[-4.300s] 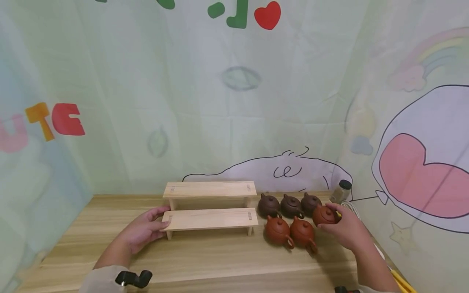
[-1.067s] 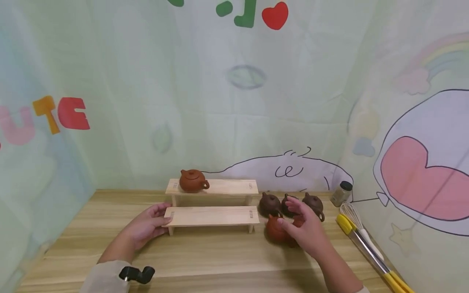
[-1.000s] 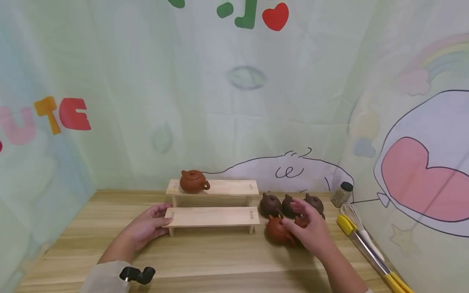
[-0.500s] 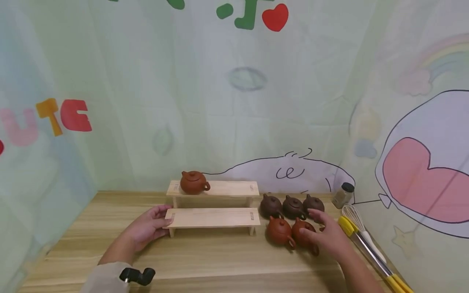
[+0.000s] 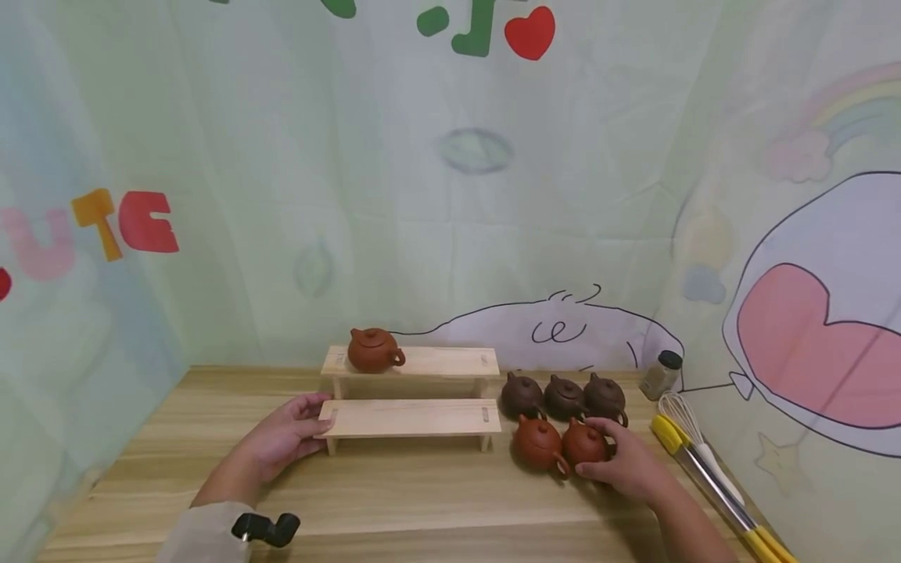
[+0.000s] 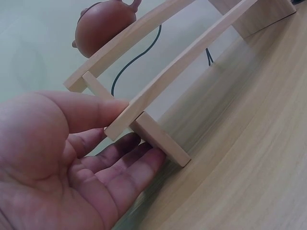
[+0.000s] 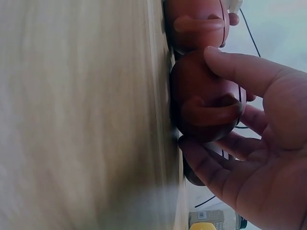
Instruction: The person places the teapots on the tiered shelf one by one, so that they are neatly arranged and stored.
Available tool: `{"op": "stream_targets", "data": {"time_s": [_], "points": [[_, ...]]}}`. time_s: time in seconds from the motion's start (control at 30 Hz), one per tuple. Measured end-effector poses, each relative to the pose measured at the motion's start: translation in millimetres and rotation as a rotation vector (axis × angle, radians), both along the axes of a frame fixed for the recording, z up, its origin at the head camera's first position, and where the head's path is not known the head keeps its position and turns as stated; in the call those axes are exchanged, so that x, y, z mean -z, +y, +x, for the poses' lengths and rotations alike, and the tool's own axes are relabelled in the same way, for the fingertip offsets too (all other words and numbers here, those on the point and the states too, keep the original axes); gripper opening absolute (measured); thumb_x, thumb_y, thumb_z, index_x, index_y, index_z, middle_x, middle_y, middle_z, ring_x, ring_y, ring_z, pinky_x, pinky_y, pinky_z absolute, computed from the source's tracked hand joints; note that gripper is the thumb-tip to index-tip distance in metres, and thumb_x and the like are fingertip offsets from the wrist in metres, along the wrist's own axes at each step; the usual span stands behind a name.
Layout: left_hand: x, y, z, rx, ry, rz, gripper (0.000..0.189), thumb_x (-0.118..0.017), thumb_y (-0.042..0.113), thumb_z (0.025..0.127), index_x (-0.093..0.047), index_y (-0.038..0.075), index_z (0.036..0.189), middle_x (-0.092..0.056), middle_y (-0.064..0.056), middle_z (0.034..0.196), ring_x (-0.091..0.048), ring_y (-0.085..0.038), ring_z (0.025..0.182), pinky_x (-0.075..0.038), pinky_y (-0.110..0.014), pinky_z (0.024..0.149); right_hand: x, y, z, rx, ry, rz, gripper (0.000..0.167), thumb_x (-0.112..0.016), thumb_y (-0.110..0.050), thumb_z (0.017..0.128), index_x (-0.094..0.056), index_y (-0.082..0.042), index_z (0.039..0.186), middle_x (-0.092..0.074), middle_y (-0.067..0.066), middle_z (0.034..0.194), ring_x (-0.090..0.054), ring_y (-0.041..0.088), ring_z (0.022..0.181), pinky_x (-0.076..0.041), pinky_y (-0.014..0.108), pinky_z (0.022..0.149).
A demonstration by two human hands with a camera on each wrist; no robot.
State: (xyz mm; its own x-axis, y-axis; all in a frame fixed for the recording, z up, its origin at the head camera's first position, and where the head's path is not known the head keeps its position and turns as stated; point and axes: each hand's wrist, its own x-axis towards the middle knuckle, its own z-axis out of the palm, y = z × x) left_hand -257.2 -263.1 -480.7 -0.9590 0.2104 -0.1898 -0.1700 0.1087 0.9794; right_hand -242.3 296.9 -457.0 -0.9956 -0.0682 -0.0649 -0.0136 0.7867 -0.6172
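My left hand (image 5: 281,439) grips the left end of a two-tier wooden display stand (image 5: 408,418); in the left wrist view the thumb lies on the lower board (image 6: 158,86) and the fingers are underneath, against its leg. On the upper board, toward the left, sits a reddish clay teapot (image 5: 371,350). At the right, my right hand (image 5: 629,467) holds another reddish teapot (image 5: 583,442) around its body, thumb at the near side and fingers at the far side. Its handle (image 7: 211,112) points into my palm. A third reddish teapot (image 5: 537,444) stands just left of it.
Behind the reddish pair stand three dark brown teapots (image 5: 565,397) in a row. A black-lidded jar (image 5: 662,375), a whisk (image 5: 679,410) and yellow-tipped tongs (image 5: 711,477) lie along the table's right side. A printed cloth (image 5: 450,234) hangs behind the table.
A reddish teapot went from my right hand to the stand's upper board. My right hand came back, moved right over the remaining reddish teapots and closed around the right one. My left hand stayed put.
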Motion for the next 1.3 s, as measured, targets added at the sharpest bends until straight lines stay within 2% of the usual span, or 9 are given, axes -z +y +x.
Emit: {"op": "stream_targets", "data": {"time_s": [0.27,0.4,0.5,0.67,0.83,0.97,1.07,1.2,1.3], "points": [[2.3,-0.1,0.8,0.003,0.005,-0.002,0.071,-0.061,0.015,0.108,-0.021,-0.007,0.162,-0.028,-0.032,0.165,-0.060,-0.018,0.123,-0.058,-0.035,0.101,1.7,1.7,0.2,-0.006,0.013,-0.015,0.085,-0.097,-0.037,0.076,-0.058,-0.012,0.148,-0.065,0.021,0.144,-0.068,0.038,0.124,-0.056,0.059,0.103],[0.9,0.1,1.6,-0.007,-0.004,-0.010,0.071,-0.061,0.015,0.108,-0.022,-0.006,0.162,-0.028,-0.032,0.165,-0.060,-0.018,0.124,-0.058,-0.036,0.102,-0.2,2.7,-0.8,-0.005,0.010,-0.033,0.085,-0.097,-0.037,0.078,-0.057,-0.012,0.148,-0.064,0.022,0.144,-0.068,0.039,0.123,-0.058,0.056,0.099],[0.3,0.5,1.4,-0.014,-0.010,-0.010,0.070,-0.062,0.015,0.108,-0.023,-0.006,0.162,-0.029,-0.031,0.165,-0.060,-0.018,0.123,-0.058,-0.037,0.103,-7.0,3.1,0.0,0.003,0.033,-0.059,0.085,-0.096,-0.035,0.080,-0.055,-0.011,0.150,-0.063,0.024,0.145,-0.067,0.041,0.124,-0.060,0.054,0.096],[0.8,-0.1,0.0,-0.011,-0.009,-0.009,0.069,-0.061,0.015,0.108,-0.023,-0.005,0.162,-0.029,-0.031,0.165,-0.060,-0.018,0.123,-0.058,-0.037,0.103,-27.7,-5.2,4.9,0.001,0.088,-0.103,0.088,-0.094,-0.038,0.082,-0.051,-0.014,0.155,-0.058,0.025,0.151,-0.065,0.043,0.128,-0.063,0.050,0.090],[1.1,0.5,-1.4,-0.006,-0.006,0.000,0.070,-0.061,0.013,0.108,-0.021,-0.006,0.162,-0.029,-0.032,0.164,-0.060,-0.016,0.121,-0.058,-0.036,0.100,-44.8,-31.6,10.5,-0.038,0.096,-0.201,0.085,-0.095,-0.035,0.081,-0.053,-0.020,0.154,-0.059,0.019,0.149,-0.069,0.034,0.120,-0.064,0.039,0.080],[0.4,1.0,-1.1,-0.006,-0.006,0.007,0.069,-0.061,0.013,0.108,-0.022,-0.006,0.162,-0.029,-0.031,0.164,-0.061,-0.014,0.119,-0.059,-0.035,0.098,-52.4,-62.7,9.8,-0.091,0.102,-0.263,0.080,-0.094,-0.031,0.082,-0.056,-0.023,0.152,-0.062,0.013,0.148,-0.068,0.031,0.122,-0.063,0.043,0.090],[0.3,1.4,-1.0,-0.007,-0.007,0.003,0.069,-0.061,0.014,0.108,-0.022,-0.006,0.162,-0.030,-0.031,0.164,-0.061,-0.014,0.118,-0.059,-0.035,0.098,-58.0,-87.2,6.6,-0.136,0.125,-0.269,0.078,-0.095,-0.031,0.081,-0.059,-0.025,0.150,-0.064,0.009,0.145,-0.067,0.029,0.125,-0.061,0.048,0.099],[0.5,1.1,-1.2,-0.005,-0.010,0.005,0.069,-0.060,0.013,0.108,-0.022,-0.006,0.162,-0.029,-0.031,0.165,-0.061,-0.016,0.120,-0.059,-0.036,0.099,-68.5,-118.1,-0.4,-0.167,0.148,-0.236,0.077,-0.095,-0.033,0.080,-0.061,-0.026,0.149,-0.068,0.005,0.140,-0.069,0.026,0.121,-0.060,0.050,0.098],[0.8,-0.3,-1.3,0.000,-0.010,0.003,0.069,-0.060,0.013,0.109,-0.021,-0.006,0.163,-0.027,-0.032,0.166,-0.060,-0.017,0.122,-0.059,-0.036,0.100,-75.7,-139.0,-8.2,-0.160,0.140,-0.238,0.076,-0.095,-0.034,0.081,-0.061,-0.031,0.148,-0.070,0.001,0.137,-0.069,0.023,0.119,-0.060,0.050,0.099]]}}
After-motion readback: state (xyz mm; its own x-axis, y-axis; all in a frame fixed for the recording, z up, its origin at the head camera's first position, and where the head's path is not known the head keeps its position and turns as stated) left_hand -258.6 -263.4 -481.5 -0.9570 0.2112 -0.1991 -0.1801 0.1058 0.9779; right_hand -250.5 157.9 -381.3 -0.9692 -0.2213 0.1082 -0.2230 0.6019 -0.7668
